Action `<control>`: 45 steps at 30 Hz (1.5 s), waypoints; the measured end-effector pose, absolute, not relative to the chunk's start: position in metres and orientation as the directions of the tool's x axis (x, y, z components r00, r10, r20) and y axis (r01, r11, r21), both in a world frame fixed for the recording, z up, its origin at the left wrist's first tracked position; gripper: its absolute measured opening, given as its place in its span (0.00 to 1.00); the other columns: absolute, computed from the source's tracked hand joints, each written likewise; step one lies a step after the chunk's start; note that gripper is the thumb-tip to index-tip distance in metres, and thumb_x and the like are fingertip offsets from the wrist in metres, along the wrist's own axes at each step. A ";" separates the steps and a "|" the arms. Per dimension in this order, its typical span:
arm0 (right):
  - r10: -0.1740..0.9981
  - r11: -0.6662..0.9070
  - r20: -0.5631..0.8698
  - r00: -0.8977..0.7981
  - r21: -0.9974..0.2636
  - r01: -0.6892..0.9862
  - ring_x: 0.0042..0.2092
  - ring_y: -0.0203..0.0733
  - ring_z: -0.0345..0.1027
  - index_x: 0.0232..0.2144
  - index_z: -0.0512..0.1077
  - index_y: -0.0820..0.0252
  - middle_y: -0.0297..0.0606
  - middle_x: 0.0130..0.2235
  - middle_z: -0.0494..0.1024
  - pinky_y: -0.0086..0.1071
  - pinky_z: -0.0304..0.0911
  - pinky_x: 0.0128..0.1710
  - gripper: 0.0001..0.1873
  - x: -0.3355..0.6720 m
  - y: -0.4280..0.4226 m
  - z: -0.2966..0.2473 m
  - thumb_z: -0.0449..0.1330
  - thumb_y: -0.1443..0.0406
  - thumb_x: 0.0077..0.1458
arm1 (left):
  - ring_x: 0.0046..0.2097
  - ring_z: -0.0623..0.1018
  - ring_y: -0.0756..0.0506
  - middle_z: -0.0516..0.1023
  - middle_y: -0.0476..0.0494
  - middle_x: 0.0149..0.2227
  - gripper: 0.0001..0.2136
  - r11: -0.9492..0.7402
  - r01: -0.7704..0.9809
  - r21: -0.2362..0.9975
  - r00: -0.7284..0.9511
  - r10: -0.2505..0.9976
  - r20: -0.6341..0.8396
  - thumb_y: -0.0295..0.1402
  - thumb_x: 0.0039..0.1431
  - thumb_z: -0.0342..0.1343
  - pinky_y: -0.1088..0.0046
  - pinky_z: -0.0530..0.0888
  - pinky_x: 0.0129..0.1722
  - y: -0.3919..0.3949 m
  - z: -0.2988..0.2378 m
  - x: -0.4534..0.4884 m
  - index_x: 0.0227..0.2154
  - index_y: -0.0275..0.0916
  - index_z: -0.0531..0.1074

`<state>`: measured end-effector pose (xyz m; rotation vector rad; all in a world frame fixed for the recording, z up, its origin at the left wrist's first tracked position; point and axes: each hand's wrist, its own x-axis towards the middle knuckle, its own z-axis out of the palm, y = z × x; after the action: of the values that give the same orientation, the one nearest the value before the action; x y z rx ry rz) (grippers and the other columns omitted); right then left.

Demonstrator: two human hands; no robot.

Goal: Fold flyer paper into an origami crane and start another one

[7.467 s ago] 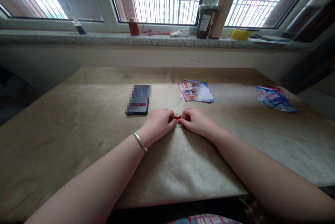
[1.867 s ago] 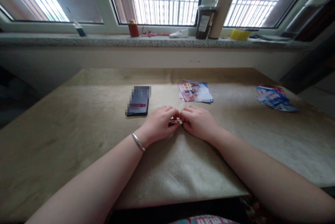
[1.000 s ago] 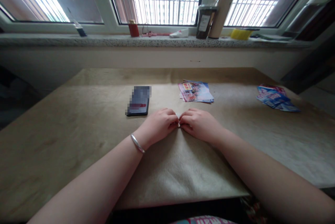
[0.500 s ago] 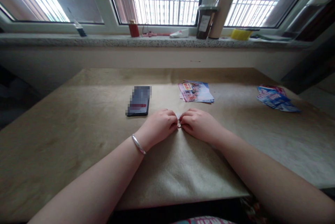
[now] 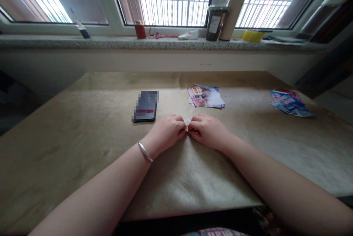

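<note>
My left hand [image 5: 171, 129] and my right hand [image 5: 207, 130] meet over the middle of the table, their closed fingertips almost touching. Between them shows a small whitish scrap [image 5: 187, 122], mostly hidden by the fingers, too small to name for certain. Both hands pinch at it. A phone [image 5: 145, 106] lies left of my left hand. Beyond my right hand is a loose stack of colourful printed cards [image 5: 208, 96]. A silver bangle [image 5: 145, 151] circles my left wrist.
Blue and red wrappers or cards [image 5: 292, 103] lie at the table's right. Along the granite windowsill [image 5: 110, 44] stand a red container [image 5: 140, 30], a dark lidded cup [image 5: 216, 24], a tall tube [image 5: 235, 8] and a yellow tape roll [image 5: 253, 36]. The tablecloth [image 5: 68, 136] is creased near me.
My fingertips have shifted slightly, and a little more of the whitish scrap shows between them. The phone and cards keep their places on the table.
</note>
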<state>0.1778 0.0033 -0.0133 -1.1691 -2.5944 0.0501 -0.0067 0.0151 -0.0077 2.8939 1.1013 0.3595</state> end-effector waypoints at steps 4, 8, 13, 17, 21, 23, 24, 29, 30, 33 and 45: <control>0.773 0.634 0.264 -0.577 -0.285 0.718 0.37 0.40 0.65 0.29 0.74 0.60 0.38 0.31 0.74 0.30 0.58 0.38 0.06 0.179 0.008 -0.018 0.56 0.68 0.53 | 0.37 0.75 0.46 0.77 0.42 0.33 0.07 -0.758 0.633 0.155 0.723 0.651 0.232 0.27 0.57 0.53 0.70 0.71 0.40 0.017 -0.009 -0.009 0.29 0.36 0.77; 0.789 0.613 0.267 -0.553 -0.393 0.685 0.35 0.38 0.65 0.29 0.74 0.60 0.37 0.30 0.73 0.29 0.59 0.36 0.06 0.180 0.011 -0.023 0.56 0.68 0.52 | 0.36 0.76 0.47 0.78 0.44 0.35 0.07 -0.776 0.592 0.218 0.739 0.631 0.238 0.27 0.56 0.53 0.71 0.72 0.39 0.021 -0.010 -0.014 0.30 0.37 0.77; 0.819 0.572 0.253 -0.515 -0.442 0.691 0.34 0.37 0.65 0.30 0.74 0.59 0.36 0.31 0.73 0.28 0.59 0.35 0.06 0.177 0.009 -0.025 0.57 0.70 0.49 | 0.36 0.76 0.47 0.78 0.44 0.36 0.07 -0.777 0.592 0.216 0.744 0.629 0.225 0.27 0.56 0.53 0.72 0.72 0.39 0.022 -0.010 -0.015 0.31 0.38 0.78; 0.863 0.498 0.193 -0.467 -0.484 0.720 0.33 0.36 0.65 0.29 0.74 0.59 0.36 0.31 0.73 0.28 0.59 0.34 0.07 0.174 0.010 -0.026 0.56 0.69 0.50 | 0.36 0.77 0.47 0.79 0.45 0.36 0.08 -0.771 0.607 0.192 0.744 0.636 0.203 0.27 0.56 0.53 0.73 0.72 0.39 0.020 -0.008 -0.014 0.31 0.38 0.78; 0.866 0.489 0.171 -0.470 -0.493 0.720 0.34 0.36 0.65 0.29 0.73 0.60 0.36 0.30 0.72 0.28 0.58 0.34 0.07 0.172 0.012 -0.025 0.55 0.69 0.51 | 0.36 0.78 0.47 0.79 0.45 0.37 0.08 -0.757 0.630 0.175 0.737 0.653 0.172 0.27 0.56 0.53 0.73 0.72 0.39 0.019 -0.006 -0.015 0.33 0.38 0.78; 0.871 0.481 0.171 -0.461 -0.486 0.729 0.33 0.36 0.64 0.28 0.73 0.60 0.36 0.30 0.72 0.28 0.57 0.33 0.06 0.173 0.012 -0.025 0.55 0.69 0.51 | 0.37 0.78 0.47 0.79 0.46 0.37 0.08 -0.755 0.633 0.171 0.735 0.656 0.172 0.27 0.56 0.53 0.73 0.72 0.39 0.018 -0.006 -0.016 0.33 0.39 0.78; 0.877 0.472 0.169 -0.450 -0.483 0.738 0.33 0.36 0.64 0.27 0.72 0.60 0.35 0.29 0.72 0.28 0.56 0.33 0.06 0.173 0.012 -0.025 0.56 0.68 0.52 | 0.37 0.78 0.47 0.79 0.46 0.37 0.08 -0.756 0.633 0.167 0.735 0.655 0.174 0.26 0.56 0.53 0.73 0.71 0.39 0.018 -0.006 -0.016 0.33 0.39 0.78; 0.903 0.420 0.144 -0.404 -0.488 0.765 0.30 0.35 0.62 0.24 0.69 0.60 0.34 0.27 0.72 0.28 0.52 0.29 0.08 0.176 0.014 -0.026 0.57 0.64 0.53 | 0.36 0.77 0.46 0.78 0.45 0.35 0.07 -0.738 0.663 0.124 0.717 0.674 0.176 0.26 0.56 0.53 0.73 0.70 0.36 0.017 -0.005 -0.015 0.32 0.38 0.76; 0.905 0.415 0.139 -0.401 -0.490 0.767 0.30 0.35 0.62 0.23 0.69 0.60 0.34 0.27 0.72 0.28 0.52 0.29 0.08 0.176 0.015 -0.026 0.57 0.64 0.53 | 0.35 0.76 0.46 0.78 0.45 0.34 0.06 -0.725 0.679 0.117 0.703 0.688 0.181 0.27 0.56 0.53 0.73 0.69 0.34 0.016 -0.005 -0.014 0.32 0.38 0.76; 0.910 0.403 0.126 -0.395 -0.497 0.769 0.30 0.35 0.62 0.23 0.69 0.60 0.34 0.26 0.72 0.28 0.51 0.28 0.09 0.176 0.016 -0.026 0.57 0.63 0.53 | 0.31 0.75 0.47 0.77 0.47 0.31 0.05 -0.688 0.720 0.095 0.663 0.722 0.201 0.29 0.58 0.52 0.74 0.66 0.29 0.015 -0.004 -0.012 0.30 0.39 0.73; 0.931 0.351 0.094 -0.352 -0.496 0.794 0.30 0.35 0.62 0.24 0.70 0.60 0.34 0.27 0.73 0.27 0.51 0.28 0.08 0.173 0.015 -0.022 0.57 0.64 0.53 | 0.33 0.74 0.48 0.76 0.49 0.33 0.06 -0.694 0.719 0.035 0.669 0.704 0.239 0.28 0.58 0.51 0.74 0.62 0.29 0.016 -0.014 -0.011 0.32 0.42 0.73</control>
<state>0.1729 0.0146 -0.0221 -1.5182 -2.2585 0.5246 -0.0114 0.0156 -0.0135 2.9258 1.2489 0.3769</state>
